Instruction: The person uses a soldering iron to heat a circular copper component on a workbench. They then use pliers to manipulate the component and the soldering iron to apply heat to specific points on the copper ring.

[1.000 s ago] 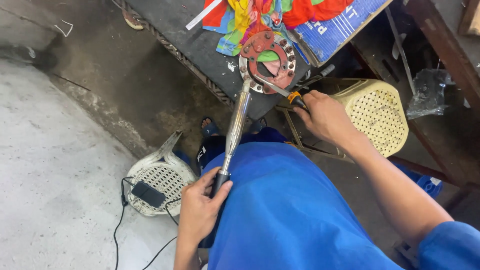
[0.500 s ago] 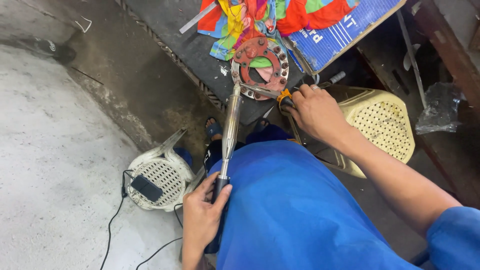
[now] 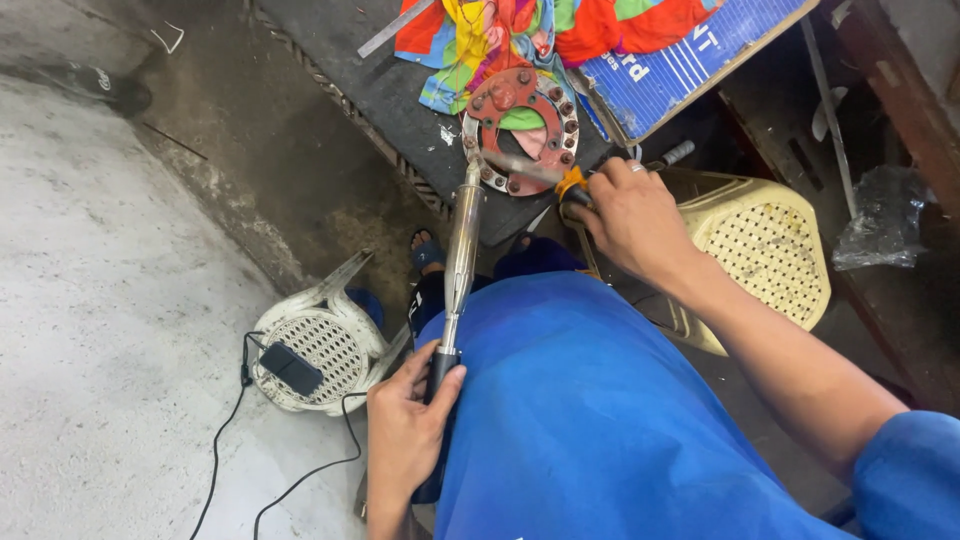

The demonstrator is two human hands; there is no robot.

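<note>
Two stools: pale yellow one (image 3: 765, 245) upright right of knees; white one (image 3: 320, 345) tipped on floor at left, black adapter (image 3: 290, 368) with cable lying on its seat
Sign: blue board (image 3: 690, 55) with white letters, angled across bench top, bright cloth (image 3: 560, 30) partly over it
Left hand (image 3: 405, 430): wrapped tight round black grip of long metal rod (image 3: 460, 250)
Right hand (image 3: 630, 215): clenched on orange-handled tool (image 3: 570, 185), tip against red flanged disc (image 3: 522, 125) on bench edge
Change: view nearer, both grips as before, rod unmoved
</note>
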